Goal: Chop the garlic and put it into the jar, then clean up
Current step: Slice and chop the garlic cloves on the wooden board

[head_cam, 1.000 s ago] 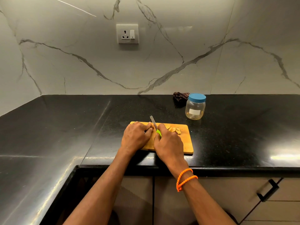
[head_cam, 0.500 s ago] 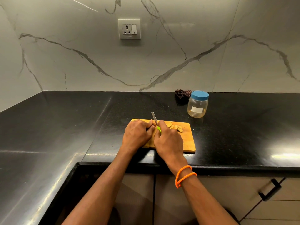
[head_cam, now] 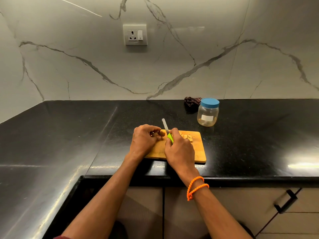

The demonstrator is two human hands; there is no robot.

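Note:
A wooden cutting board lies on the black counter near its front edge. My left hand holds a brownish piece of garlic down at the board's left end. My right hand grips a green-handled knife, blade pointing away, just right of that piece. Cut slices lie on the board behind my right hand. A clear jar with a blue lid on stands behind the board to the right.
A dark crumpled cloth lies by the wall left of the jar. The black counter runs along the left wall too. A wall socket sits above. Cabinet doors with a black handle are below.
My left hand has shifted a little left, so the garlic piece shows between the hands. The knife stays beside it in my right hand.

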